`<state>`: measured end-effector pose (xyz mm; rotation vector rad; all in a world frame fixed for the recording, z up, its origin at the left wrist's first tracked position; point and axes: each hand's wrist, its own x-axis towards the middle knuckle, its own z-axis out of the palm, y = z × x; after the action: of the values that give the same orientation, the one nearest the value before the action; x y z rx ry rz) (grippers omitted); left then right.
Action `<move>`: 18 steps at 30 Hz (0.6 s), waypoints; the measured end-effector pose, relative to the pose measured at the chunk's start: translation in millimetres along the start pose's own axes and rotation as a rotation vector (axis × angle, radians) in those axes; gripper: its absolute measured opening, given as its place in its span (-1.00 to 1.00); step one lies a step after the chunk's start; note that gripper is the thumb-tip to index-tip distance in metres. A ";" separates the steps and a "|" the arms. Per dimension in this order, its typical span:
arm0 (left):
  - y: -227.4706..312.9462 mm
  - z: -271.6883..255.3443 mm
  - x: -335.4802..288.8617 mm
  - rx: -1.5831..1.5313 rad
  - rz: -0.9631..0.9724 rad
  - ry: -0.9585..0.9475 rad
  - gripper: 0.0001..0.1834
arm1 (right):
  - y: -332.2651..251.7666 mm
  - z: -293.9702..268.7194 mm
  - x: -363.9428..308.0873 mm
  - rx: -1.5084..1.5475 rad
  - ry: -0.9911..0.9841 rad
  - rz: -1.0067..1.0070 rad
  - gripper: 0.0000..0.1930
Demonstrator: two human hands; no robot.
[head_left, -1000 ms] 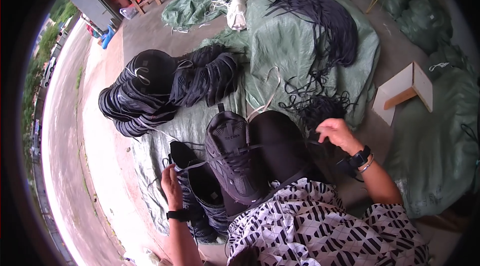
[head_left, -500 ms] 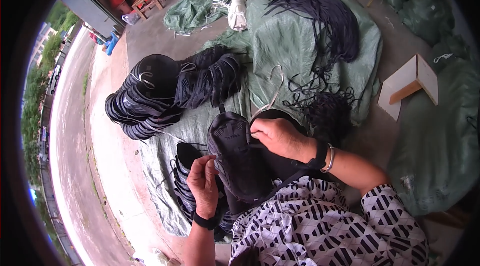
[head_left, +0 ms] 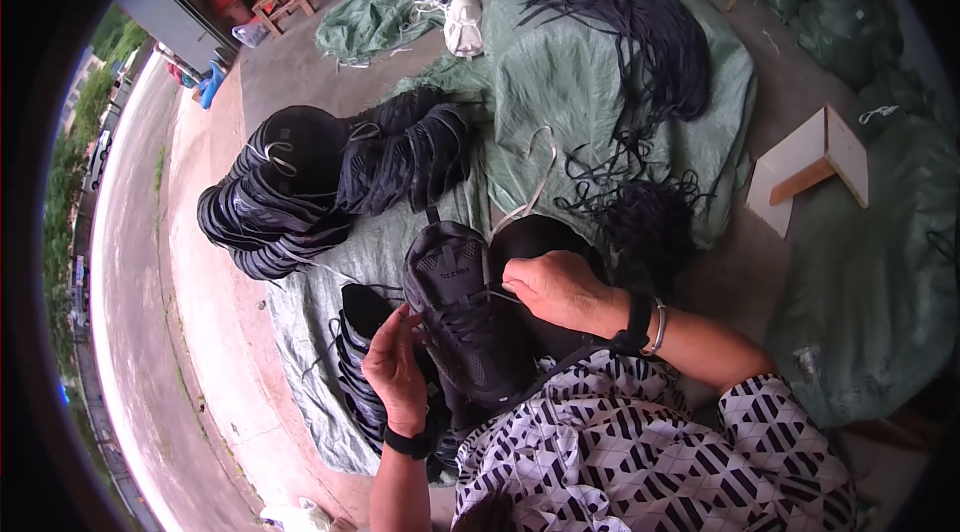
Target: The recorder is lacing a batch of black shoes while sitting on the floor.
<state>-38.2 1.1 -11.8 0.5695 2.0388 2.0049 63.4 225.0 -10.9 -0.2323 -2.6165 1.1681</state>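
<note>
Pinching a grey lace point(head_left: 500, 295) beside a dark shoe upper point(head_left: 470, 332)

Resting the shoe upper on the black-clad lap point(head_left: 540, 232), toward its left side. Facing the laced front upward. Running the long axis away from the body, leaning the far end slightly left. Pointing the tongue point(head_left: 455, 267) and the pull loop point(head_left: 433, 216) outward, and the toe back toward the patterned shirt point(head_left: 650, 442).

Holding the right hand point(head_left: 555, 287) at the right edge of the upper, turning its back upward. Closing thumb and fingertips together on the lace, leaving hardly any gap. Spanning a short visible stretch of lace from the upper to that pinch. Wearing a dark wristband point(head_left: 635, 320) and a silver bracelet point(head_left: 657, 325) on this arm.

Placing the left hand point(head_left: 395, 372) at the opposite edge, bending the fingers and bringing their tips against the upper or just beside it. Being unable to tell the gap between those tips, or anything caught there. Partly covering another shoe upper point(head_left: 362, 310) with this hand.

Facing a bundle of dark shoe uppers point(head_left: 300, 167) farther left, lying on green woven sheeting point(head_left: 550, 82). Facing also a hank of dark laces point(head_left: 665, 42) ahead, a tangled clump of laces point(head_left: 650, 222) nearer the right hand, and an angled white-and-brown board point(head_left: 845, 152) well apart to the right.
</note>
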 end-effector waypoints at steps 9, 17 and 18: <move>10.0 -2.3 1.8 0.044 -0.360 -0.109 -0.76 | -10.4 5.0 9.0 -0.243 -0.089 -0.178 -0.94; -0.9 -5.0 10.8 0.116 -0.254 -0.240 -0.72 | 0.4 -0.1 13.3 -0.006 -0.202 -0.105 -0.94; 1.3 -3.1 11.2 0.084 -0.268 -0.235 -0.71 | 0.5 -0.3 14.2 0.012 -0.199 -0.102 -0.94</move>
<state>-49.4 3.0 -9.1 0.4907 1.9476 1.6265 50.0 229.2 -8.6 0.0210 -2.7526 1.2291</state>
